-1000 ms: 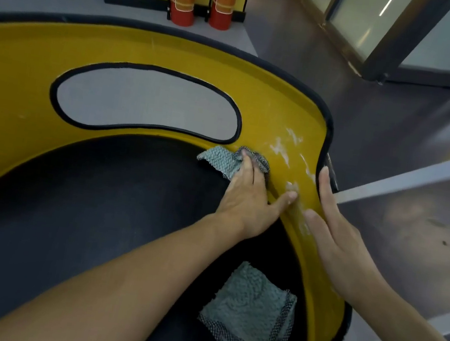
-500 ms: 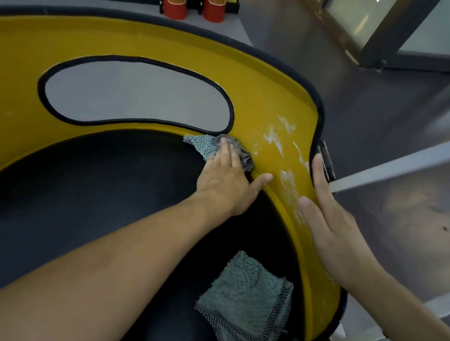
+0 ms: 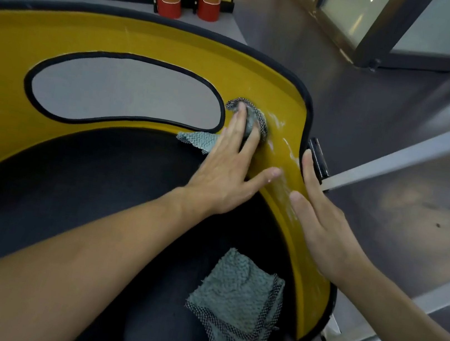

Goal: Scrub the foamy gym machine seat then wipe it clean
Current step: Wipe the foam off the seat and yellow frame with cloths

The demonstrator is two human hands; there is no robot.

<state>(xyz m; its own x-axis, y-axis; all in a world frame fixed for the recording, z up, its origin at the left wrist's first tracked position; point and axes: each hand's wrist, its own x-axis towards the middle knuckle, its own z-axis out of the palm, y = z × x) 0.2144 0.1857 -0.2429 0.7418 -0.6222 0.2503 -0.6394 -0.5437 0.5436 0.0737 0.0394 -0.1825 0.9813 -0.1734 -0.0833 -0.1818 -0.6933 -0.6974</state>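
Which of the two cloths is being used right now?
The bunched cloth on the yellow rim, pressed under the left hand. The spare cloth lies loose on the black seat, touched by neither hand.

My left hand (image 3: 226,176) presses a cloth (image 3: 252,119) on the seat back (image 3: 121,38), just right of its opening (image 3: 124,91); my right hand (image 3: 324,223) lies along the seat's right rim (image 3: 306,115). A second cloth (image 3: 237,297) lies on the cushion (image 3: 69,191) near that rim, before me.

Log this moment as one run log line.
stage: scrubbing | left hand: pressing cloth on yellow shell | right hand: flat on shell rim | foam: streaks | spare cloth: on black pad
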